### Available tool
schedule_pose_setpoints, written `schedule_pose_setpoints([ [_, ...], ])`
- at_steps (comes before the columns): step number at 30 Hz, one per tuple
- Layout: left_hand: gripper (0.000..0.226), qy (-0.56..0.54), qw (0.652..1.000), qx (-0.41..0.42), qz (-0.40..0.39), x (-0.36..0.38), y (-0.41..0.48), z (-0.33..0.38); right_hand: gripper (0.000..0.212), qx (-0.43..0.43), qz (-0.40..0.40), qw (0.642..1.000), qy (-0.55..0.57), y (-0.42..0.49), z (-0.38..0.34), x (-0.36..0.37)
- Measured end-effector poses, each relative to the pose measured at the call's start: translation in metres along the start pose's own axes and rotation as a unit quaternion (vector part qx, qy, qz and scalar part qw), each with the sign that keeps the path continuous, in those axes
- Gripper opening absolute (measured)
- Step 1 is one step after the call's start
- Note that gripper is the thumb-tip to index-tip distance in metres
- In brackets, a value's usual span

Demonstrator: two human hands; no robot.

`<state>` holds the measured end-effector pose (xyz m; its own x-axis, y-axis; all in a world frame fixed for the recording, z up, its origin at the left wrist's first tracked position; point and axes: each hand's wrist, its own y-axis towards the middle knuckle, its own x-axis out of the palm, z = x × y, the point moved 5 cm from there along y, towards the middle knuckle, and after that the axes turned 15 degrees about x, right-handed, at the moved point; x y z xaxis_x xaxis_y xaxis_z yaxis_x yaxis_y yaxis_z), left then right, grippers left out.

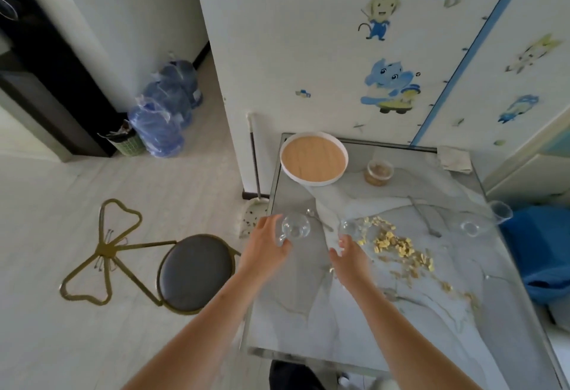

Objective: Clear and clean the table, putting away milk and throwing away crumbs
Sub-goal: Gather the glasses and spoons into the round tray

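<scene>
I can't tell if my right hand (350,258) grips the glass (351,226); blue bag (536,254) cut by right edge; jar (378,172) contents blurred.

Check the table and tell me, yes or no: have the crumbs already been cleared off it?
No, yellow crumbs lie scattered across the table, just to the right of the right hand.

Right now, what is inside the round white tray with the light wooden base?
Nothing that shows: the round white tray holds only its bare light wooden base, with no cup, spoon or crumbs lying in it. The patch of the grey marbled table beneath it is covered.
</scene>
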<state>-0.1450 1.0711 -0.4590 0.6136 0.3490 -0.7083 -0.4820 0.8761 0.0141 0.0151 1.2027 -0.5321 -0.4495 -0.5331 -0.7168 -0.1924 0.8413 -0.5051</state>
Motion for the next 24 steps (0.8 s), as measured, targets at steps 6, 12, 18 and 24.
schedule_pose_setpoints([
  [6,0.064,0.028,0.996,-0.052,-0.071,0.018,0.088,-0.05,0.041,0.016,-0.027,0.996,-0.082,0.107,-0.04,0.031],
  [12,0.062,0.045,0.984,-0.084,-0.149,0.066,0.139,-0.099,0.038,0.008,-0.062,0.98,-0.188,0.188,-0.045,0.071],
  [18,0.062,0.054,0.972,-0.087,-0.213,0.121,0.164,-0.139,0.035,0.007,-0.078,0.962,-0.26,0.239,-0.038,0.107],
  [24,0.067,0.033,0.964,-0.101,-0.243,0.155,0.177,-0.169,0.029,0.021,-0.041,0.951,-0.304,0.262,-0.034,0.126],
])
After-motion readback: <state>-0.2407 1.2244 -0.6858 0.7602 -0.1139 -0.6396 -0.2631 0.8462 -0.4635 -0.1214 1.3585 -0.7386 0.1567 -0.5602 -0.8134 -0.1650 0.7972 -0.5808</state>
